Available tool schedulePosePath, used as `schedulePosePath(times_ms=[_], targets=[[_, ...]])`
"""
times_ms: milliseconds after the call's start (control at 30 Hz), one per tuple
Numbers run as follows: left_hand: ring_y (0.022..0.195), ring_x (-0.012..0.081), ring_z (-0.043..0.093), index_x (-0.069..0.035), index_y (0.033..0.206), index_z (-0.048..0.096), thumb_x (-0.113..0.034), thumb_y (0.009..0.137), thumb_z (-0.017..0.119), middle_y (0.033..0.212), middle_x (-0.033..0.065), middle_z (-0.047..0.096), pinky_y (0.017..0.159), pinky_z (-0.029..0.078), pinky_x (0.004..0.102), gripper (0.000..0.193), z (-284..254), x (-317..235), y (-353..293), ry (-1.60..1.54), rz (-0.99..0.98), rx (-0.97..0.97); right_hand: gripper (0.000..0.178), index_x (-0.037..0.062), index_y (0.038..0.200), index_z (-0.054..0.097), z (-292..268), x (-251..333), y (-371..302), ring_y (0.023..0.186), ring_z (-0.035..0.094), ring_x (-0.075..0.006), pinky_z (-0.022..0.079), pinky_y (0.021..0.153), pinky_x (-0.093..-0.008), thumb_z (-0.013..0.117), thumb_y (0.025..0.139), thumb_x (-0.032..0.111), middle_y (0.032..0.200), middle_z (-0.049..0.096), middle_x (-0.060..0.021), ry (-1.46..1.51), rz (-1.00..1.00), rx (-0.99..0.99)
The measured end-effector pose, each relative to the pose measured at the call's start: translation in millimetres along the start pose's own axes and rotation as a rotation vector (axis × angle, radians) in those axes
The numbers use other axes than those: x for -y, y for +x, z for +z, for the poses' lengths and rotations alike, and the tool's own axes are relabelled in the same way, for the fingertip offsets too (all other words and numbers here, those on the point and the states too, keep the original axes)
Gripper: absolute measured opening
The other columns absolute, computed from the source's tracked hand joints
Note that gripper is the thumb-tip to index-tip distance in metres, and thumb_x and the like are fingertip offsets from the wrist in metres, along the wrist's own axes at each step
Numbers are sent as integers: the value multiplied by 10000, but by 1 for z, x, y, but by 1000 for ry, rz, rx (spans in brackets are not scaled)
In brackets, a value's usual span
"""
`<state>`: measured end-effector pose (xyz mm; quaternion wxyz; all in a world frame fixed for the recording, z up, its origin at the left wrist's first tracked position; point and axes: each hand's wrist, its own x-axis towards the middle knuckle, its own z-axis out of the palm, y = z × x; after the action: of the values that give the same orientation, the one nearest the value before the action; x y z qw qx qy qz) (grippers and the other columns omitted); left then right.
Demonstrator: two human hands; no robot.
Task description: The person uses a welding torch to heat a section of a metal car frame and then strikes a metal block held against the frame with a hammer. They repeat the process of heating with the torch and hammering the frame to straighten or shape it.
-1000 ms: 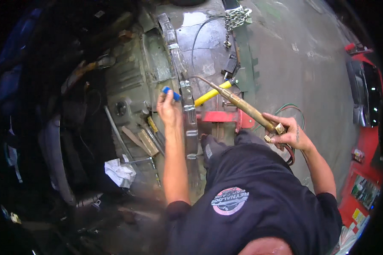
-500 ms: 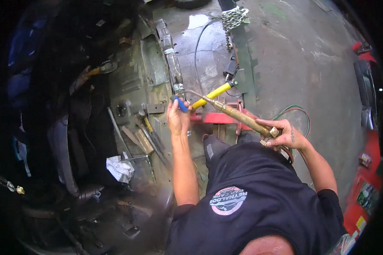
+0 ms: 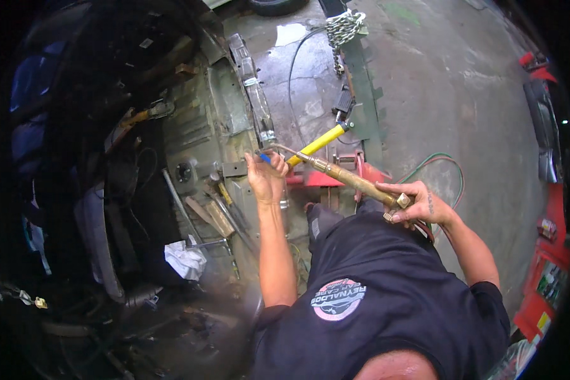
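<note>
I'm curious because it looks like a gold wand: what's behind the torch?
Behind the torch, held in the right hand, parts of a yellow bar and some red metal show. What its body covers can't be seen.

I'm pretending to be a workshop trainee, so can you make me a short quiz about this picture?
1. Which hand holds the brass-coloured torch? A: left. B: right. C: both.
2. True or false: in the picture, the crumpled white cloth lies left of the yellow bar.
3. Fill in the colour: the small thing in the left hand is ____.
Key: 1. B, the right hand. 2. True. 3. Blue.
</note>
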<state>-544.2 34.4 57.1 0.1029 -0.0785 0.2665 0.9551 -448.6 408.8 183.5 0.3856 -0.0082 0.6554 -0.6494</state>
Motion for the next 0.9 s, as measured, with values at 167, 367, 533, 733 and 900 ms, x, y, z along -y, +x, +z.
schedulePosePath(times_ms=[167,367,533,733,900], targets=[[685,148,394,-69,1000,674,-557,1033,483,740,19,440,573,316,298,525,-16,0,3,55,-28,10,755,138,1513,493,5,2,3,637,600,-77,516,537,-242,776,829,-12,919,690,-37,61,54,23],[603,106,405,-120,989,610,-385,1043,532,717,-23,462,517,311,254,282,-39,29,-3,38,-82,-256,733,88,1515,477,6,-2,1,657,614,-81,526,537,-248,781,849,58,938,691,-43,153,62,-7],[570,90,402,-140,1009,586,-313,1050,550,703,-36,452,508,330,241,182,-11,57,-17,83,-124,-333,729,52,1507,484,4,-31,12,730,628,-92,542,666,-255,786,846,117,1020,713,-51,20,-280,-131],[550,94,448,-114,1021,593,-237,1035,606,696,-24,483,478,341,252,124,-16,79,-52,304,-287,-215,674,28,1475,521,-31,6,42,702,521,-54,449,617,-236,763,851,105,895,635,22,-119,-253,-406],[568,91,464,-116,999,605,-218,1013,644,697,-26,511,492,361,256,110,-36,96,-86,329,-367,-271,683,53,1506,475,-29,3,77,571,493,-53,431,499,-234,731,874,62,808,618,4,-72,-302,-489]])
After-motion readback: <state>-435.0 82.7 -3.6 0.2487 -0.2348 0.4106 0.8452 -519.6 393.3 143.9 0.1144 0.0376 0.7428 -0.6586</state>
